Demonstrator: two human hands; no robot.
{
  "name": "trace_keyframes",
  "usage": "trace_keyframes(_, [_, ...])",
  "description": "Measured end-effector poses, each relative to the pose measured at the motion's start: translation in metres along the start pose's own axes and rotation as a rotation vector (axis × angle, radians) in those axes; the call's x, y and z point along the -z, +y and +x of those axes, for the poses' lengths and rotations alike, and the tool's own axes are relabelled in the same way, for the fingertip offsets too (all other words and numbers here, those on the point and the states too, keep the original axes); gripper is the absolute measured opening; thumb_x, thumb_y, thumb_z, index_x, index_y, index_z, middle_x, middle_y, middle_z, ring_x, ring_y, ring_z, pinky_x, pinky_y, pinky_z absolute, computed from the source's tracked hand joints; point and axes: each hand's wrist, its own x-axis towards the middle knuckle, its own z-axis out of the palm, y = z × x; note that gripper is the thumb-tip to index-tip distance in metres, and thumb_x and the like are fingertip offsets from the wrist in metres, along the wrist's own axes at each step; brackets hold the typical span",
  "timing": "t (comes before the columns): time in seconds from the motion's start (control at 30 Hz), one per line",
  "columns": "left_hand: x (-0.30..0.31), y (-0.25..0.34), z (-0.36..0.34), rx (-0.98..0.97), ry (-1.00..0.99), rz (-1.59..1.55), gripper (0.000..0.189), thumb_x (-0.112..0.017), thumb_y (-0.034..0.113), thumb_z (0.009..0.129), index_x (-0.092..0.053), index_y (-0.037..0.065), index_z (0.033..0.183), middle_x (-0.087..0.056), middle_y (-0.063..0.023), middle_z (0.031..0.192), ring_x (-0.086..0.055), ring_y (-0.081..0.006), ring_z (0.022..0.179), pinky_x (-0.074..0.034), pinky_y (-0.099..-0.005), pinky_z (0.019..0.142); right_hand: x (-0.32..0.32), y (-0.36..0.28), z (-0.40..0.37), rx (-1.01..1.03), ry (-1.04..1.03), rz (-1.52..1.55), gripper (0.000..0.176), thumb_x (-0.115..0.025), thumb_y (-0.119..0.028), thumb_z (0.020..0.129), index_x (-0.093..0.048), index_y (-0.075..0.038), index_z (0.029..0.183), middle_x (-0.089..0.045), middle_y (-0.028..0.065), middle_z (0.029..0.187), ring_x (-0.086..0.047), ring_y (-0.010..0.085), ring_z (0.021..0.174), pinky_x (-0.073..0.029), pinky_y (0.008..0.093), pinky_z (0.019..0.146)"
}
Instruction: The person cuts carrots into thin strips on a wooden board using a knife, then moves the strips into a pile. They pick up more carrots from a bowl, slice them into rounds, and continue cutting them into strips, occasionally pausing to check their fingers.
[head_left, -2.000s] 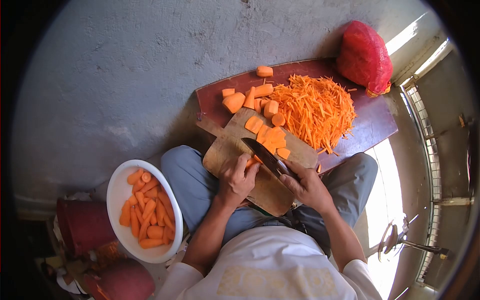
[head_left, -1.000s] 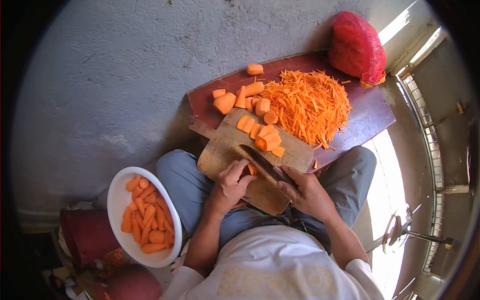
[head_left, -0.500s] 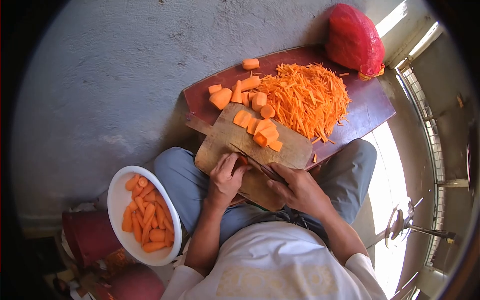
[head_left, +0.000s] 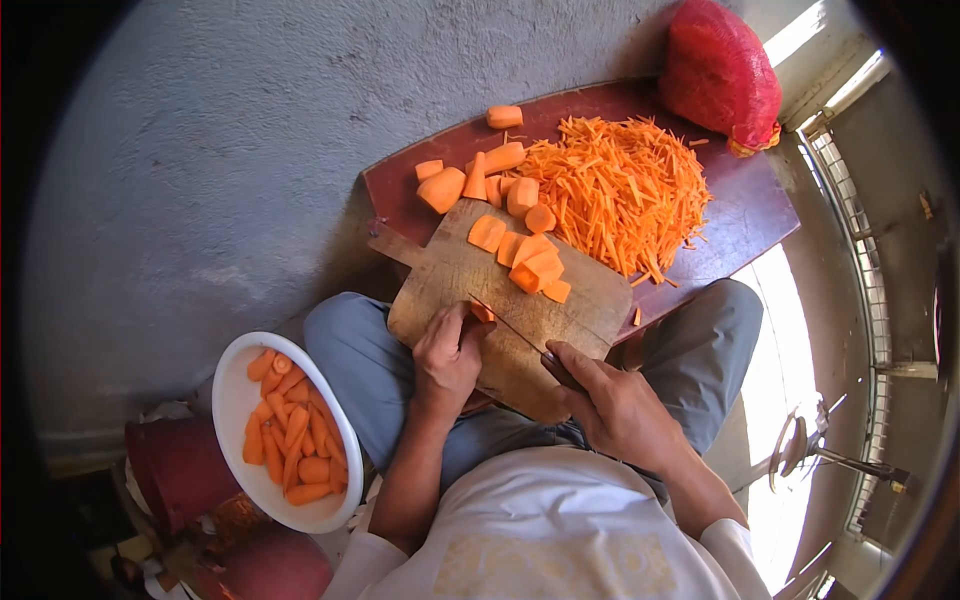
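On the wooden cutting board (head_left: pixel 430 290), my left hand (head_left: pixel 447 358) is closed around a small carrot piece (head_left: pixel 482 312), most of it hidden by the fingers. My right hand (head_left: pixel 620 405) grips the handle of a knife (head_left: pixel 515 328), whose thin blade reaches left across the board to the carrot piece. Above the hands, several cut carrot slices (head_left: pixel 536 268) lie on the board. Beyond them sit several carrot chunks (head_left: pixel 441 189) and a large heap of shredded carrot (head_left: pixel 625 195).
The board rests partly on a dark red table (head_left: pixel 765 215) by a blue-grey wall (head_left: pixel 220 150). A red mesh sack (head_left: pixel 720 75) stands at the table's far right. Left of my legs, a white basin (head_left: pixel 228 420) holds several peeled carrots. A stand fan (head_left: pixel 800 445) is at right.
My right hand has moved slightly right and down, and the knife blade now shows edge-on with its angle changed. My left hand stays nearly in place on the carrot piece.
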Motion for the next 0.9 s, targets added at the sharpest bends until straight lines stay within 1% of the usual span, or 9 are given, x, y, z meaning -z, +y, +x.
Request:
trace_keyframes(0.1, [-0.001, 0.0, 0.002, -0.045, 0.018, 0.052, 0.032, -0.084, -0.004, 0.088, -0.072, -0.002, 0.118, -0.076, -0.0182, 0.104, -0.076, -0.0387, 0.093, -0.062, -0.0453, 0.081, 0.002, -0.005, 0.001, -0.012, -0.034, -0.02, 0.055, -0.068, -0.012, 0.105, -0.053, 0.0, 0.157, -0.076, 0.0252, 0.122, -0.075, 0.0495, 0.098, -0.061, 0.0526, 0.083])
trace_keyframes(0.2, [-0.003, -0.001, 0.001, -0.084, 0.039, 0.085, 0.032, -0.085, -0.004, 0.087, -0.074, -0.004, 0.118, -0.077, -0.02, 0.102, -0.078, -0.0384, 0.091, -0.062, -0.044, 0.08, 0.0, -0.003, 0.013, 0.002, -0.044, -0.036, 0.053, -0.068, -0.011, 0.105, -0.054, 0.001, 0.155, -0.076, 0.0271, 0.115, -0.076, 0.048, 0.096, -0.061, 0.0518, 0.08])
trace_keyframes(0.27, [-0.005, -0.003, 0.001, -0.128, 0.064, 0.153, 0.034, -0.086, -0.003, 0.087, -0.073, -0.005, 0.119, -0.077, -0.0205, 0.102, -0.078, -0.0379, 0.09, -0.062, -0.0435, 0.08, -0.014, 0.02, 0.031, 0.082, -0.012, -0.031, 0.051, -0.067, -0.012, 0.106, -0.055, 0.001, 0.154, -0.076, 0.0276, 0.112, -0.076, 0.0471, 0.094, -0.061, 0.0517, 0.078])
trace_keyframes(0.3, [-0.004, -0.003, 0.0, -0.086, 0.038, 0.133, 0.034, -0.086, -0.002, 0.088, -0.072, -0.004, 0.119, -0.077, -0.0203, 0.103, -0.077, -0.0388, 0.092, -0.062, -0.0446, 0.081, -0.017, 0.023, 0.039, 0.122, 0.007, -0.028, 0.051, -0.067, -0.012, 0.106, -0.055, 0.001, 0.153, -0.076, 0.0279, 0.11, -0.076, 0.0467, 0.093, -0.061, 0.0517, 0.077])
trace_keyframes(0.37, [-0.002, -0.003, -0.002, -0.003, -0.004, 0.096, 0.033, -0.086, 0.0, 0.091, -0.07, -0.004, 0.12, -0.076, -0.0198, 0.106, -0.076, -0.0406, 0.096, -0.062, -0.0468, 0.083, -0.011, 0.021, 0.042, 0.103, -0.007, -0.061, 0.05, -0.067, -0.012, 0.106, -0.055, 0.001, 0.153, -0.077, 0.0276, 0.11, -0.076, 0.0466, 0.091, -0.061, 0.0518, 0.076])
trace_keyframes(0.47, [0.0, -0.004, -0.001, 0.027, -0.018, 0.05, 0.034, -0.087, 0.0, 0.089, -0.07, -0.002, 0.119, -0.077, -0.0181, 0.105, -0.077, -0.0389, 0.094, -0.062, -0.0455, 0.081, -0.002, 0.004, 0.037, 0.049, -0.001, -0.016, 0.049, -0.067, -0.012, 0.106, -0.055, 0.0, 0.153, -0.077, 0.0266, 0.109, -0.076, 0.0471, 0.088, -0.06, 0.0519, 0.075])
trace_keyframes(0.6, [-0.002, -0.005, -0.001, 0.023, 0.005, -0.034, 0.033, -0.087, -0.001, 0.089, -0.071, 0.0, 0.118, -0.077, -0.0163, 0.103, -0.077, -0.0369, 0.091, -0.062, -0.044, 0.079, 0.003, -0.003, 0.023, 0.041, -0.013, 0.034, 0.055, -0.066, -0.014, 0.106, -0.05, 0.002, 0.156, -0.075, 0.0295, 0.104, -0.074, 0.0498, 0.086, -0.059, 0.0546, 0.073])
trace_keyframes(0.7, [-0.003, -0.003, 0.001, 0.023, 0.013, -0.035, 0.033, -0.086, -0.001, 0.089, -0.071, 0.0, 0.118, -0.077, -0.0162, 0.103, -0.077, -0.0364, 0.091, -0.062, -0.0438, 0.079, 0.01, -0.009, 0.021, -0.002, -0.053, 0.034, 0.053, -0.066, -0.014, 0.106, -0.051, 0.001, 0.154, -0.075, 0.0291, 0.105, -0.074, 0.0498, 0.085, -0.059, 0.0546, 0.072])
trace_keyframes(0.9, [0.0, -0.004, -0.001, -0.034, 0.008, 0.041, 0.034, -0.086, -0.001, 0.089, -0.071, -0.003, 0.119, -0.076, -0.0188, 0.102, -0.077, -0.0387, 0.089, -0.062, -0.0449, 0.078, -0.015, 0.016, 0.045, 0.131, -0.011, -0.053, 0.05, -0.068, -0.016, 0.106, -0.052, 0.004, 0.148, -0.074, 0.0288, 0.092, -0.073, 0.0499, 0.079, -0.057, 0.0556, 0.07])
